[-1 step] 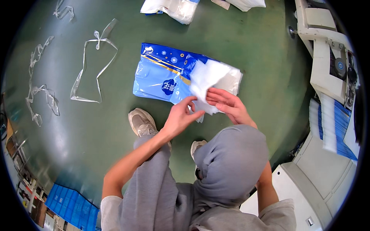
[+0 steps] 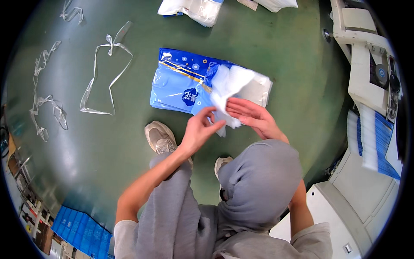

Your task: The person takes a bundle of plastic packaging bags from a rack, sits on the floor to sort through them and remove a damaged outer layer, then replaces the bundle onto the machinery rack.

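A flat stack of blue-and-white printed plastic bags [image 2: 172, 84] lies on the floor in front of my feet. Over its right part a thin, soft white sheet [image 2: 222, 86] stands bunched and slightly blurred; whether it is film or cloth I cannot tell. My right hand [image 2: 254, 118] rests against the sheet's near right side, its fingers stretched out. At the sheet's near left edge is my left hand [image 2: 200, 129], with bent fingers and the thumb apart from them. The sheet's lower end hangs between both hands.
Loose clear plastic straps [image 2: 92, 86] lie on the floor at left. White packs [image 2: 194, 11] sit at the far side. A pale machine [image 2: 366, 69] and blue-and-white stacked sheets [image 2: 373, 142] stand at right; a blue crate [image 2: 82, 231] is at lower left.
Both hands have shifted slightly left. The white sheet's near part between them has moved left with them, and its upper part has changed shape.
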Demonstrator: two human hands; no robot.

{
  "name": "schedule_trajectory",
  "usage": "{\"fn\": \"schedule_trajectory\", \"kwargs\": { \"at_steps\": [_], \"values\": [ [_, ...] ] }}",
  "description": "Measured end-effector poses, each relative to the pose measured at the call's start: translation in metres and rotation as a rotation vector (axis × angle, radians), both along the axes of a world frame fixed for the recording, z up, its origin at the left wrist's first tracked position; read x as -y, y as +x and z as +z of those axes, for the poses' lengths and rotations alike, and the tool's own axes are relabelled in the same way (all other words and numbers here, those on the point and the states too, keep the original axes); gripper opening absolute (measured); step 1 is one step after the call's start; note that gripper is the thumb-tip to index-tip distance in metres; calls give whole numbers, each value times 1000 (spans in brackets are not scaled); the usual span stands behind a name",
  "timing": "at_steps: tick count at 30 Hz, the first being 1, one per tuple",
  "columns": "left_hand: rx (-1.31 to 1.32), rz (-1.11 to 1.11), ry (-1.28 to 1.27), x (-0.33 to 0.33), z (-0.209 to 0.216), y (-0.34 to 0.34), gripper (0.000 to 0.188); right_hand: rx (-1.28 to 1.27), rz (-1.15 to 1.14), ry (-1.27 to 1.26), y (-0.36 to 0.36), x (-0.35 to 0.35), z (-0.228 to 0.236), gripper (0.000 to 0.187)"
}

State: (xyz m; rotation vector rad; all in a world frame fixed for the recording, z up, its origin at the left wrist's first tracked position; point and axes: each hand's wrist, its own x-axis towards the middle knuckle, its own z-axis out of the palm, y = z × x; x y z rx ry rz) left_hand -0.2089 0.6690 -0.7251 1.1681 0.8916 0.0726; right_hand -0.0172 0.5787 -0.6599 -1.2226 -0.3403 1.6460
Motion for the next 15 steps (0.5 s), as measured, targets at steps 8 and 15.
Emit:
{"fn": "schedule_trajectory", "kwargs": {
  "at_steps": [8,15],
  "values": [
    [99,397,-155,-25,19,-7,30,195,207,94,-23,-25,2,53],
    [41,412,-168,-59,8,-32,23,712,234,-311,2,-16,0,50]
  ]
}}
